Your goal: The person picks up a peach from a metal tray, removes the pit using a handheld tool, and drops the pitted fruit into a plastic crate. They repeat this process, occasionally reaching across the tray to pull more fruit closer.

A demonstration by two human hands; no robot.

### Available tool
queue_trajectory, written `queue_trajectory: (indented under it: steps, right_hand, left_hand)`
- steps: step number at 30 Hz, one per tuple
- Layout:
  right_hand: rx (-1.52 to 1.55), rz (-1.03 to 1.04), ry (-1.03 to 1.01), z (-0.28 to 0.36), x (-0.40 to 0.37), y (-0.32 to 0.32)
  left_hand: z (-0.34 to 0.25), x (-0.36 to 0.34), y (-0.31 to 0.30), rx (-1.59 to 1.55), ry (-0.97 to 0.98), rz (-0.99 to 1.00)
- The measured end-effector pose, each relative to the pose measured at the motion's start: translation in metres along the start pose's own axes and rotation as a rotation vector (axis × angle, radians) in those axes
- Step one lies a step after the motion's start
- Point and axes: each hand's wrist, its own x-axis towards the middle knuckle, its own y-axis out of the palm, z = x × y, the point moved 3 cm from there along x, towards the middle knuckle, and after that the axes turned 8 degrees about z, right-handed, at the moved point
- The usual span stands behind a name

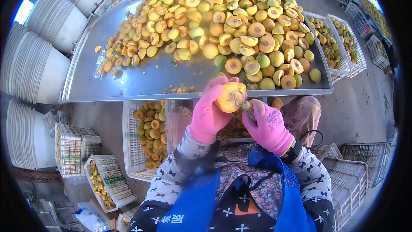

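Head view: pink-gloved left hand [209,114] grasps a halved yellow peach [226,98]; pink-gloved right hand [269,126] is clenched round a loop-ended hand tool [248,109], curved metal at the cut face. Held fruit is by the near edge of a metal table [137,85], heaped with peach halves [240,21].

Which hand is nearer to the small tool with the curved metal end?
Right. The right hand grips the tool by its handle; the left hand is farther left, past the metal end, holding a fruit.
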Motion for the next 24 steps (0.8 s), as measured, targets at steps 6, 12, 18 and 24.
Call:
queue_trajectory:
  steps: [6, 12, 18, 24]
  right_hand:
    - [-0.193, 0.058, -0.001, 0.004, 0.0, -0.003]
    - [-0.359, 0.204, 0.027, 0.009, 0.002, -0.007]
    - [-0.444, 0.152, -0.194, 0.001, -0.006, -0.003]
    - [0.221, 0.257, -0.059, -0.001, -0.02, 0.036]
  left_hand:
    - [-0.006, -0.007, 0.004, 0.077, 0.001, 0.035]
    - [-0.002, -0.015, 0.01, 0.138, 0.028, 0.009]
    - [-0.007, -0.026, 0.027, 0.399, -0.094, -0.103]
    - [0.001, -0.023, 0.012, 0.561, 0.009, -0.14]
